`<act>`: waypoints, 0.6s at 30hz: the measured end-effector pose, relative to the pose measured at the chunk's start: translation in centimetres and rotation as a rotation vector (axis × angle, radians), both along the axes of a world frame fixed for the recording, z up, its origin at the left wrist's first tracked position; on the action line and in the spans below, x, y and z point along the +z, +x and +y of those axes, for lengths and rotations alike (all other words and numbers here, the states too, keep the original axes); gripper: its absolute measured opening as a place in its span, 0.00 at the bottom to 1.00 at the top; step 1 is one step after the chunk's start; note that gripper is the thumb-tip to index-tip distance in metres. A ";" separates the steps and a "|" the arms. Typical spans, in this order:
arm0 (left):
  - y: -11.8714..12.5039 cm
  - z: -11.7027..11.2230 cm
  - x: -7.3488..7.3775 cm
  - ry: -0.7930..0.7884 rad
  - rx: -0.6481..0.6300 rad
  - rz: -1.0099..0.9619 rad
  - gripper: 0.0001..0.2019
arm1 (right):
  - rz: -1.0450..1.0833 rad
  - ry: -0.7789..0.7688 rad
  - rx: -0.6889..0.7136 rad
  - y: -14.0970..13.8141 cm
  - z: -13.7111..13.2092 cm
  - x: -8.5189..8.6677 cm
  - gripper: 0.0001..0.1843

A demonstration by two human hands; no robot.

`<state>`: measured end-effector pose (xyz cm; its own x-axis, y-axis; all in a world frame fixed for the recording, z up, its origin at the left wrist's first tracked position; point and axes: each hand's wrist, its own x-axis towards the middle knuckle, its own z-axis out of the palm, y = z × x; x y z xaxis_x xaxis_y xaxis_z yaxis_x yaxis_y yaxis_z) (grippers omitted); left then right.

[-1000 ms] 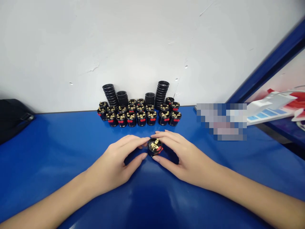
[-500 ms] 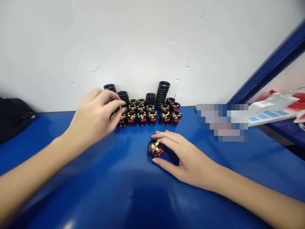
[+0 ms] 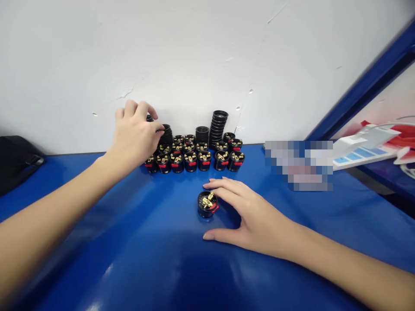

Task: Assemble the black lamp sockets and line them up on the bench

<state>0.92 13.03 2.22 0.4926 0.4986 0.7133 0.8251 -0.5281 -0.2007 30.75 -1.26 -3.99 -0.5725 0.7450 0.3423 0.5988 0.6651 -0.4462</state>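
A black round electrical part (image 3: 206, 209) with brass contacts inside and a red tab stands on the blue table in front of me. My right hand (image 3: 241, 211) is open around its right side, with the thumb well apart from it and the fingers close to its far side. At the back left, my left hand (image 3: 138, 127) reaches over the top of a black ringed stack (image 3: 149, 117), its fingers curved and the thumb apart from them. The hand hides most of that stack, and no held thing shows. Several like black parts (image 3: 190, 160) stand in rows just right of it.
A tall stack of black rings (image 3: 218, 129) and a shorter stack (image 3: 202, 133) stand against the white wall (image 3: 194, 56). A black bag (image 3: 19, 162) lies at the left edge. On the right are a blurred-out item (image 3: 298, 166) and a white power strip (image 3: 359, 153).
My left hand has moved up and back to the ringed stack, uncovering parts in the front row. My right thumb has moved away from the round part, widening the hand.
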 end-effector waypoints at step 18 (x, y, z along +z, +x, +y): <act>4.4 -9.0 0.1 -0.193 -0.411 -0.002 0.12 | 0.345 0.081 -0.087 -0.4 -0.2 0.2 0.24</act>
